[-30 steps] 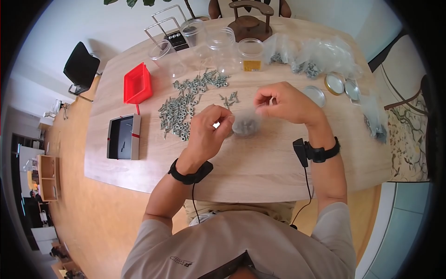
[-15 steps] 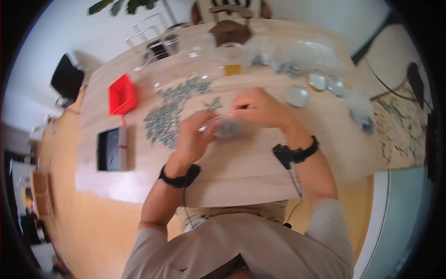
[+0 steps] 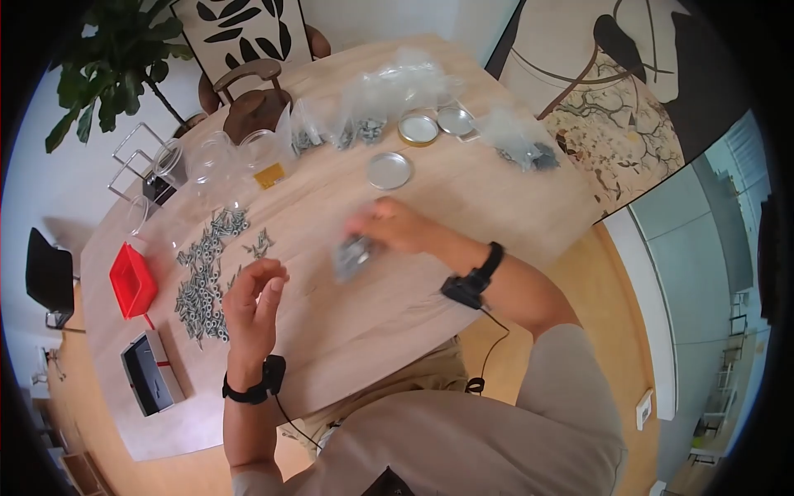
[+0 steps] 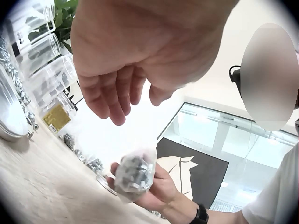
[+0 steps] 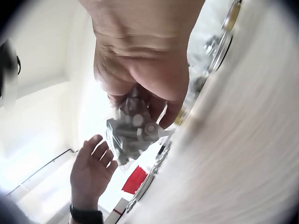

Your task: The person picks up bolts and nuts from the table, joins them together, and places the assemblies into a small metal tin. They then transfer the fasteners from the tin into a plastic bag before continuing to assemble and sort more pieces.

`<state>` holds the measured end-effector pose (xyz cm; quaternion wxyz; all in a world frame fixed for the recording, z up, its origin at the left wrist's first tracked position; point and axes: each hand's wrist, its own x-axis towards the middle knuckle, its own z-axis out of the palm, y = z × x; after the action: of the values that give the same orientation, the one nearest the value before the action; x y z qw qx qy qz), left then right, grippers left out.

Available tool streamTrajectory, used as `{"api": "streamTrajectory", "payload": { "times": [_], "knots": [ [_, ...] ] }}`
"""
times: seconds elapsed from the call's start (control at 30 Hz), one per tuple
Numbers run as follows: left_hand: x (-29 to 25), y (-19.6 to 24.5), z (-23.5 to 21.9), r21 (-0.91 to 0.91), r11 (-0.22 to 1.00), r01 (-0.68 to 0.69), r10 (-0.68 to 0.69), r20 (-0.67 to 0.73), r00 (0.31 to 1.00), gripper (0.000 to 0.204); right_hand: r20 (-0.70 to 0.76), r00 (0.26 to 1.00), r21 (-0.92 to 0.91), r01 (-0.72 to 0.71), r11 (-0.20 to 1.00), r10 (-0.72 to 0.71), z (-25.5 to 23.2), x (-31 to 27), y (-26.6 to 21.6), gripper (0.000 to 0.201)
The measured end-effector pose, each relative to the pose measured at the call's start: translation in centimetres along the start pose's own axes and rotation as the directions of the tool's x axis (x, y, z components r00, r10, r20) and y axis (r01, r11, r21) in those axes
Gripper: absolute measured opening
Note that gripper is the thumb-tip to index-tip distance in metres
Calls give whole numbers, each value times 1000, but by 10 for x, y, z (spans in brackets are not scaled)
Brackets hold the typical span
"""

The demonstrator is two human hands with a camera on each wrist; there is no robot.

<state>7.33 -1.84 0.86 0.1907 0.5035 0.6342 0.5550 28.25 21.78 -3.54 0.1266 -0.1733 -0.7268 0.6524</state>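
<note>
My right hand (image 3: 401, 227) grips the neck of a small clear plastic bag (image 3: 354, 258) above the middle of the table. Grey metal fasteners (image 5: 135, 133) fill the bag, which hangs below the fingers in the right wrist view. My left hand (image 3: 251, 310) is apart from the bag and holds nothing; its fingers are loosely bent in the left wrist view. Just left of it spreads a pile of screws with washer-like rings (image 3: 198, 289). A smaller group of screws (image 3: 260, 245) lies beyond the left hand.
A red tray (image 3: 134, 281) and a grey open box (image 3: 169, 372) stand at the left. Clear jars (image 3: 211, 165) line the far side. Bags of hardware (image 3: 397, 95) lie at the back, another bag (image 3: 517, 140) farther right. A round metal lid (image 3: 389, 171) lies beyond my right hand.
The hands were close together at the bag; now they are apart. My left hand has come off it, while the right holds it away to the right. The head view has turned right.
</note>
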Motion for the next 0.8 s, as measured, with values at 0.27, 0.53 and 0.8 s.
{"api": "streamTrajectory", "payload": {
  "times": [0.27, 0.53, 0.8],
  "knots": [
    [-12, -1, -13, 235, 972, 32, -83, 212, 974, 20, -583, 812, -502, -324, 802, -37, -213, -94, 31, 43],
    [-28, 7, 12, 242, 942, -234, 76, 524, 848, 21, -565, 533, -810, -505, 300, -629, -238, -107, 62, 35],
    [-32, -32, -41, 784, 584, -212, -11, 269, 963, 12, -440, 790, -892, -332, 306, -427, -230, -104, 45, 24]
  ]
}}
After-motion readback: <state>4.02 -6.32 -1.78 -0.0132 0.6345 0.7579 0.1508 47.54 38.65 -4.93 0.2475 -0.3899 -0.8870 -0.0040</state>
